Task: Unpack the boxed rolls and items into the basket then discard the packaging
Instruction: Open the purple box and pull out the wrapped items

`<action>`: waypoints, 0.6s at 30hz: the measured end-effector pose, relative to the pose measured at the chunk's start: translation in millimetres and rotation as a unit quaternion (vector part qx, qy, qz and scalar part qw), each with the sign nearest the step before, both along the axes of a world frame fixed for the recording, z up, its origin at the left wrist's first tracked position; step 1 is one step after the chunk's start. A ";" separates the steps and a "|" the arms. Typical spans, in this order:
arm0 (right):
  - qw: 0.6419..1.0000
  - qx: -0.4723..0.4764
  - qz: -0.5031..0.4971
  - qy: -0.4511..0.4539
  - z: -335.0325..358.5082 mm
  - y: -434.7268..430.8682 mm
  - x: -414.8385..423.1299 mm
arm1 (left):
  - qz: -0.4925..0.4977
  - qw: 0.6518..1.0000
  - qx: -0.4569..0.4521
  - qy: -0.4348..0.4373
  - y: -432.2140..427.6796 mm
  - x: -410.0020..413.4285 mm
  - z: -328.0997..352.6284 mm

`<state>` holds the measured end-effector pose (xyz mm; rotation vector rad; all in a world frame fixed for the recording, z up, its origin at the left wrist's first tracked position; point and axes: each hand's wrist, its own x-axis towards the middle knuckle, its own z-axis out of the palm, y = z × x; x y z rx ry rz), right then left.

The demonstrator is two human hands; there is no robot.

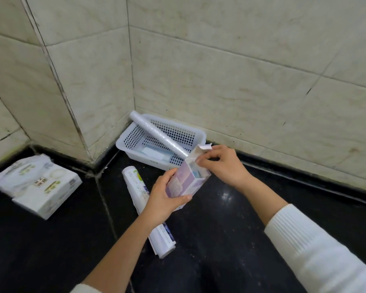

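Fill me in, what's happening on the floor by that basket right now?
A person is opening a small purple box: the left hand grips its body while the right hand pulls at the top flap. The contents are still inside. A white perforated basket in the tiled corner already holds a clear roll leaning across its rim and a flat packet. A printed roll lies on the dark floor, and white wrapped packs sit off to the left.

Basket (200,135) mouth: crossed diagonally by clear roll (159,135), open on either side | Approach: blocked by held box (185,182) and wrapped roll (135,182) on floor | Right of box: bare black floor (230,218)
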<state>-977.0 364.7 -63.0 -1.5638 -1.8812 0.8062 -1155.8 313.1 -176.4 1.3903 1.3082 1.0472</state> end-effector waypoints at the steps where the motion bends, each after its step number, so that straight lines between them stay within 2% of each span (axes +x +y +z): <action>1: 1.000 -0.014 0.003 -0.021 2.1 -0.3 -1.1 | 0.003 1.000 0.012 0.011 -0.3 -0.7 1.4; 5: 0.998 -0.053 -0.004 -0.043 5.5 -1.8 -5.9 | 0.028 0.996 0.052 0.069 -2.3 -2.8 2.4; 14: 0.986 -0.161 0.030 0.037 -4.6 5.2 -4.3 | 0.070 0.978 0.122 0.153 0.8 0.1 2.6; 18: 0.986 -0.166 0.035 0.006 -14.8 10.1 -5.6 | 0.071 0.970 0.149 0.181 6.6 2.1 3.0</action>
